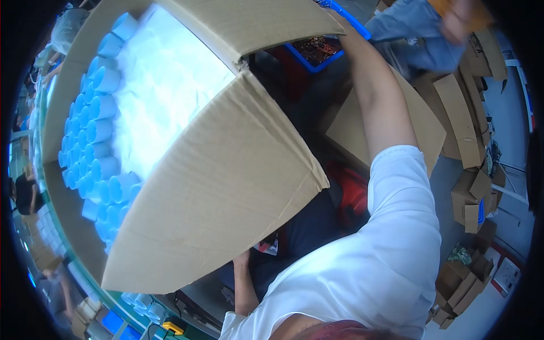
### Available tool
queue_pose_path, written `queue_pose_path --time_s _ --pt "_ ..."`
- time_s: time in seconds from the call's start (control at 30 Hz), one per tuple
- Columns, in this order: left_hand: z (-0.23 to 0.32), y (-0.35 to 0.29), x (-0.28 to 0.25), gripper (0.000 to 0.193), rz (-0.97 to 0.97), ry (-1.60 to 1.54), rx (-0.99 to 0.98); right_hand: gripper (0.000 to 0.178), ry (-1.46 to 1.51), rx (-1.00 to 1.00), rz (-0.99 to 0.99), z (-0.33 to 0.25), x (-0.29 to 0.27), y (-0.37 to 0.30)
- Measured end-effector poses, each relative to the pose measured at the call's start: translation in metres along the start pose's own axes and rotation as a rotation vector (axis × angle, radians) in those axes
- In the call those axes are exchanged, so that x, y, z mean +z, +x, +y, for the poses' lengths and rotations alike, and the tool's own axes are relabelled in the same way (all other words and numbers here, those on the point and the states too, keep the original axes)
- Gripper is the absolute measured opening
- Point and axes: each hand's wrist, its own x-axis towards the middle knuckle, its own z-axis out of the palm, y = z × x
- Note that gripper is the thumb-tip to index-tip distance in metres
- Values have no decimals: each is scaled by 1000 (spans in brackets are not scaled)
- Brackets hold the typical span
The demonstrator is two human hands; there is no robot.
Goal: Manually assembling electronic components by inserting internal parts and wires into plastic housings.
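Behind the cardboard flaps (221,187), both hands (242,259) seem mostly hidden; their grip I cannot tell.

The cardboard box (215,192) is plain tan, its inner walls a duller brown. Inside the box, the sheet (170,85) is white with a bluish cast, and the cups (103,107) are pale sky-blue. To the box's right, the tray (310,68) is vivid blue, its strands (320,48) coppery, the shirt (351,255) solid white, and a partly hidden object (352,192) red. Left of the box, the worktop's edge (68,249) is green.
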Motion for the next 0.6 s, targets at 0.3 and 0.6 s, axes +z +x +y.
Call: queue_pose_path --time_s 0.3,0.6 --pt "20 8 -10 29 -123 70 -42 51 -207 88 218 23 29 -15" --pt "49 19 -13 30 -163 -47 -107 57 -97 -142 119 80 14 -18"
